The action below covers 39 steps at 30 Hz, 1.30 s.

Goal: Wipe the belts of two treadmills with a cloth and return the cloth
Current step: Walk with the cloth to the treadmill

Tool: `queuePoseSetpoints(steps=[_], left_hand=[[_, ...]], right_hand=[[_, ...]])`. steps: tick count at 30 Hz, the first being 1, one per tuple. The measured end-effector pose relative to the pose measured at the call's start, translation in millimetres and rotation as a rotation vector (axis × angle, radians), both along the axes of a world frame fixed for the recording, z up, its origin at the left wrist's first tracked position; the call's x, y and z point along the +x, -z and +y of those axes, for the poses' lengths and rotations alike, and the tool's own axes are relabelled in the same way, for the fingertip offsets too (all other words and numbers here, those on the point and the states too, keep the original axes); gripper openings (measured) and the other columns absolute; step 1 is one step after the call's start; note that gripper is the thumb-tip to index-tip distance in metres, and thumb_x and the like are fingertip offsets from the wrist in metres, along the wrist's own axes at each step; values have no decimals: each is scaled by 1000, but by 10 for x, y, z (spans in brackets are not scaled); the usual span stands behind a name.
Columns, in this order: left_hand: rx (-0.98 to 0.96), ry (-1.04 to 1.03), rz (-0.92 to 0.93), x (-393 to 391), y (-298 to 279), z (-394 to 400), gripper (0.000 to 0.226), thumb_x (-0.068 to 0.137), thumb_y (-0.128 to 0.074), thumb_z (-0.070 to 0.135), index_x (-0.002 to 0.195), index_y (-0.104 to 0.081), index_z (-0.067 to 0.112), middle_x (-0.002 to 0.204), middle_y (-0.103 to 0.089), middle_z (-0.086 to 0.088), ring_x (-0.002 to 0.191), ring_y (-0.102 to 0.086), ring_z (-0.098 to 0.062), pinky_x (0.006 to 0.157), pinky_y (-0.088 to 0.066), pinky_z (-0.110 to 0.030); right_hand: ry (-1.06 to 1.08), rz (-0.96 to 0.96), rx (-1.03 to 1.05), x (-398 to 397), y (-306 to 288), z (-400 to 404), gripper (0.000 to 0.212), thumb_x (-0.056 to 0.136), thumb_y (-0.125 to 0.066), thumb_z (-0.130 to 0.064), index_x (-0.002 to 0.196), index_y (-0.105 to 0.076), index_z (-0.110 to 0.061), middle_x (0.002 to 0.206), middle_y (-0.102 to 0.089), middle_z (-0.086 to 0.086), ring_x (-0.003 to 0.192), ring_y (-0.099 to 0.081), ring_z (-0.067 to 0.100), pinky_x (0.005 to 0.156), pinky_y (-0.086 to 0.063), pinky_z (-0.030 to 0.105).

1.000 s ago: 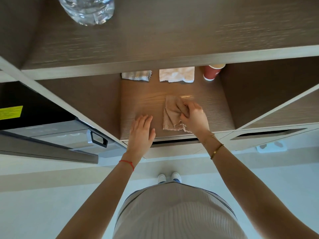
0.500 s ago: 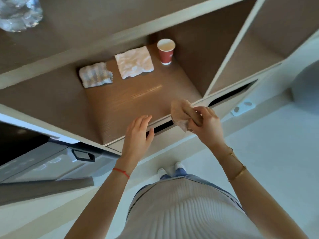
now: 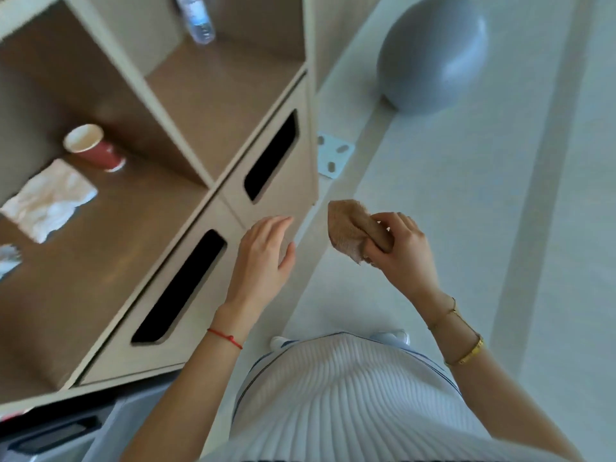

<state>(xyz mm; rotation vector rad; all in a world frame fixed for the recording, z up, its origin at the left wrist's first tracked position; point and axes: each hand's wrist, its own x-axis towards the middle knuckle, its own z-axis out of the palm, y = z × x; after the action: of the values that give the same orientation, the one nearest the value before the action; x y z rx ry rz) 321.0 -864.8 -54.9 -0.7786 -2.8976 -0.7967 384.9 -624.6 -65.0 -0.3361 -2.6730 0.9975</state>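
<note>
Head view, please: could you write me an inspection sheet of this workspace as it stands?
Surface: brown shelf board in an open shelf unit, above two slotted fronts.
Job's things: tan cloth held off the shelf, over the floor; no treadmill in view.
Clutter: red paper cup upright, white crumpled cloth and part of another cloth on the shelf; water bottle in the next compartment.
Grips: right hand grips the tan cloth; left hand open, empty, in front of the unit.
Cables: nothing seen.
Surroundings: pale floor, grey exercise ball, floor socket plate.
</note>
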Motion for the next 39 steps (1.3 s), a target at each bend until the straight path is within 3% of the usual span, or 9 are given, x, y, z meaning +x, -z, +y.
queuePoseSetpoints(steps=[9,15,18,28,36,39], left_hand=[[52,319,-33,301,-6,2222,41,93,-61,9,133,-57,0,132,-60,-13,124,-55,-30,107,-42,-41],[36,540,-55,405,-21,3520,41,95,-59,13,135,-56,3,134,-59,-11,126,-53,-28,109,-40,-41],[28,643,-56,387,-12,4126,41,95,-59,11,135,-56,4,134,-59,-11,126,-53,-29,109,-41,-44],[-11,919,-50,36,158,6318,41,95,-59,11,135,-56,4,134,-59,-11,127,-52,-29,109,-40,-46],[8,1088,8,-502,-47,8469,42,95,-58,14,136,-55,7,135,-58,-8,127,-51,-26,109,-40,-44],[5,1143,5,-626,-94,9177,42,96,-57,15,137,-54,7,136,-58,-7,128,-50,-26,110,-39,-44]], right_hand=[[373,-24,15,1153,-76,1850,29,80,-70,-18,108,-65,-16,91,-62,-4,86,-54,16,70,-41,27],[627,-21,-14,1663,-99,2717,28,79,-70,-12,106,-66,-11,93,-64,1,88,-58,22,75,-48,35],[743,-28,-24,1801,-50,3084,29,77,-70,-11,106,-66,-11,93,-65,1,87,-59,22,74,-44,28],[1012,-38,-84,1765,169,4684,30,77,-68,-13,107,-65,-13,92,-61,-1,83,-53,17,72,-35,20],[1157,19,-35,1372,-37,6472,30,76,-68,-10,106,-66,-14,90,-60,-6,83,-50,11,70,-32,11],[1226,35,-12,1281,-84,7065,30,76,-69,-9,105,-66,-12,91,-61,-2,82,-49,11,70,-30,14]])
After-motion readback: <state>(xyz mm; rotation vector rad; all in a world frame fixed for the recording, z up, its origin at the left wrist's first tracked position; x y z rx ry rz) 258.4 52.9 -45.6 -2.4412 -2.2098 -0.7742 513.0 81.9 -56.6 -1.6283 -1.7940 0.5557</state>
